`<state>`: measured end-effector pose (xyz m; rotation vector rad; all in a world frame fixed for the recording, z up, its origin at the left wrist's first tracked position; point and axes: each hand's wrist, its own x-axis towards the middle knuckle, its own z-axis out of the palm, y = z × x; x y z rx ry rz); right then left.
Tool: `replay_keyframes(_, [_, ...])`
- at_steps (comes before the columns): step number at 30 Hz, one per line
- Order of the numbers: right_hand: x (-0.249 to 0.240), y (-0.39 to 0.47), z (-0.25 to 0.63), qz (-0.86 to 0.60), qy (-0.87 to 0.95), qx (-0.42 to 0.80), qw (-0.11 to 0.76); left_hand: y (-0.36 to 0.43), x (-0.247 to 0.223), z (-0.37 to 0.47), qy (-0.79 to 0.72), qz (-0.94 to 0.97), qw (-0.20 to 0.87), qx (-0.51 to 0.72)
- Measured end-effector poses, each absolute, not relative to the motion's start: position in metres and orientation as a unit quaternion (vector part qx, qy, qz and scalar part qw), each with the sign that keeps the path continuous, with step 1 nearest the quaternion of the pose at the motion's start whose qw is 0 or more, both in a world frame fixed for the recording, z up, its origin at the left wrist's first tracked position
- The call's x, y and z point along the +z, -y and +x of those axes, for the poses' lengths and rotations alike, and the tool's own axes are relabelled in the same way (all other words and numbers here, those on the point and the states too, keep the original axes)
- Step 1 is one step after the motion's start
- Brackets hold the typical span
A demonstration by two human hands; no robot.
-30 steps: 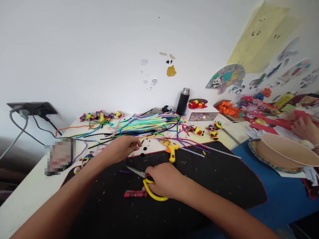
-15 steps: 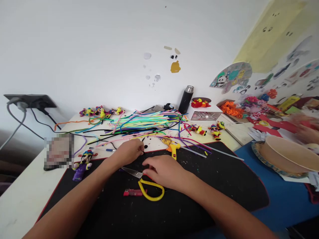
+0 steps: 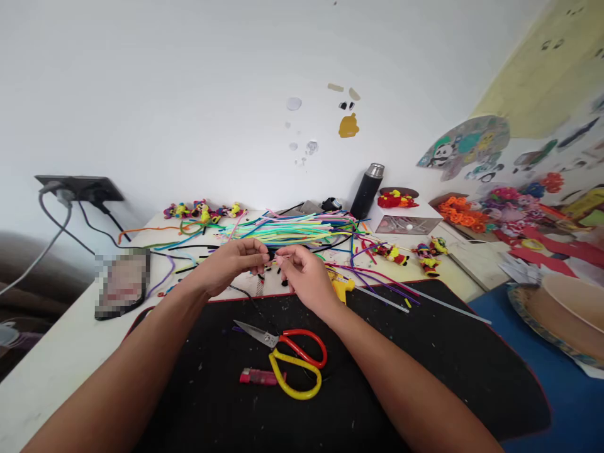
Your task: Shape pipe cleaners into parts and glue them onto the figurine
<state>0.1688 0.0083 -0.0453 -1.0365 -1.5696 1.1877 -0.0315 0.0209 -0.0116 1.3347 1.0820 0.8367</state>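
Both hands are up over the far edge of the black, red-edged cloth mat (image 3: 472, 352), approx. midway along it, fingertips nearly meeting. L hand (image 3: 236, 264) comes in from the mat's near-left side: forearm slanting up + inward, wrist slightly bent, back of hand up, thumb & index pinching a small black piece (image 3: 272, 253), other fingers curled loosely below. R hand (image 3: 309, 277) mirrors it from the near-right: forearm on a long diagonal, wrist fairly straight, thumb & index pinching the same piece from its R side, remaining fingers folded in. Piece is held up above the mat's far edge, btwn the two sets of fingertips; its exact shape is too small to tell. Nearer the wearer, the steel scissors w/ one red & one yellow loop handle (image 3: 270, 341) lie on the mat, out of both hands, blades pointing to the mat's L edge, handles to its R. An oblong red plastic piece (image 3: 257, 376) lies just on the near side of them, its R end at the yellow loop. Yellow plastic glue gun (image 3: 343, 288) is at the mat's far edge, partly hidden behind R hand. Beyond, a heap of multicoloured fuzzy pipe cleaners (image 3: 292, 228) spreads along the far edge of the white table (image 3: 61, 362), w/ small yellow-and-red fuzzy figures (image 3: 201, 212) near the table's far-left corner & a black cylindrical flask w/ silver cap (image 3: 367, 194) R of the heap.
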Motion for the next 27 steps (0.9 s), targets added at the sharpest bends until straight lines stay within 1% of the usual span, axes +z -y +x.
replay_keyframes(3, [-0.052,-0.01,0.165,-0.39,0.63,0.496,0.453,-0.02,-0.014,-0.031,-0.457,0.544,0.618,0.337])
replay_keyframes(6, [-0.062,-0.008,0.168,-0.379,0.645,0.496,0.442,-0.018,-0.016,-0.026,-0.449,0.522,0.653,0.315])
replay_keyframes(8, [-0.067,-0.006,0.171,-0.379,0.643,0.501,0.438,-0.017,-0.018,-0.023,-0.449,0.507,0.668,0.309])
replay_keyframes(11, [-0.068,-0.004,0.175,-0.375,0.605,0.543,0.447,-0.015,-0.02,-0.018,-0.446,0.5,0.674,0.311])
replay_keyframes(15, [-0.064,-0.004,0.177,-0.365,0.567,0.582,0.454,-0.014,-0.022,-0.015,-0.446,0.536,0.649,0.305])
replay_keyframes(21, [-0.058,-0.002,0.181,-0.375,0.57,0.567,0.462,-0.012,-0.017,-0.01,-0.466,0.585,0.58,0.323])
replay_keyframes(23, [-0.056,-0.001,0.183,-0.388,0.588,0.545,0.456,-0.011,-0.015,-0.008,-0.475,0.592,0.566,0.322])
replay_keyframes(27, [-0.053,-0.001,0.186,-0.426,0.65,0.459,0.429,-0.009,-0.012,-0.007,-0.497,0.609,0.535,0.309])
